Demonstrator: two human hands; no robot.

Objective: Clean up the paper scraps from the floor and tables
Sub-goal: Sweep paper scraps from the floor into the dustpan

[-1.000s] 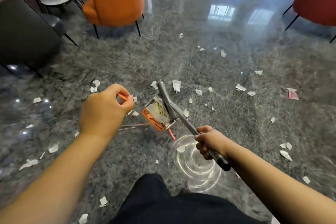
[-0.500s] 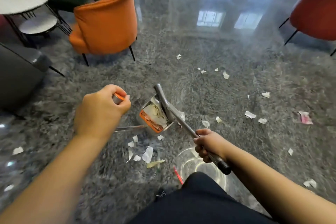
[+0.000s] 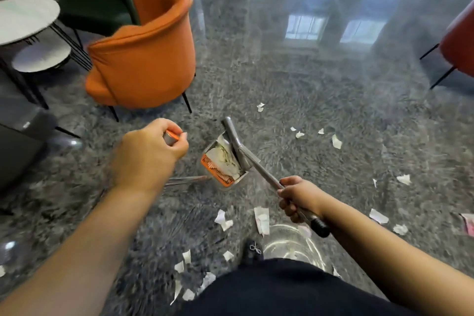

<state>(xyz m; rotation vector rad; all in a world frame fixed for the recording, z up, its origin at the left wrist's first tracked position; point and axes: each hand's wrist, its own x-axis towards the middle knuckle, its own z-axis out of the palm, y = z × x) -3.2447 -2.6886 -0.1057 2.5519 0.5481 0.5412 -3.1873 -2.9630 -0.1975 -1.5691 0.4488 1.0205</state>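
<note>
Low over the grey floor (image 3: 320, 100), the right hand (image 3: 298, 197) is gripping the metal handle (image 3: 266, 174) of a long-handled dustpan (image 3: 225, 161), fingers curled round the shaft just above its black end cap. Opposite it, the left hand (image 3: 147, 155) is curling round the top of a second handle (image 3: 171, 137), grey with an orange tip, thumb and forefinger pinching it; its thin shaft is running down and blurring toward the pan's mouth, so it is probably a broom, though its head is not visible.

To do this step well, the pan's orange lip should be sitting flat against the floor while the sweeping strokes are kept short and light, since torn paper is likely to flutter away.

Inside the pan, crumpled white scraps are already lying against its grey walls. More paper scraps (image 3: 261, 220) are lying near the person's feet, thin, jagged and curled, with others scattered to the right. Polished and speckled, the floor is mirroring the windows. Beyond the left hand an orange chair (image 3: 143, 59) on thin dark legs is standing beside round white tables (image 3: 25, 18).
</note>
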